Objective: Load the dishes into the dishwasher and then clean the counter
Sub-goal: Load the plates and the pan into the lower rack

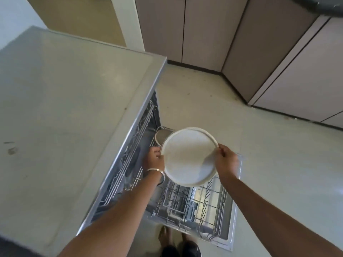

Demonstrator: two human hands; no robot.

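Observation:
A large round white plate [187, 156] hangs tilted above the pulled-out lower rack [194, 206] of the open dishwasher. My left hand [153, 159], with a metal bangle on the wrist, grips the plate's left rim. My right hand [226, 160] grips its right rim. Another plate [160, 139] stands on edge in the far end of the rack, just behind the held one. The upper rack [133, 149] shows inside the machine under the counter edge.
The pale green counter [65, 101] fills the left side, with small dark stains near its left edge. The open dishwasher door [233, 219] lies over the floor. Brown cabinets [204, 30] line the back and right. My feet [167, 236] stand by the door.

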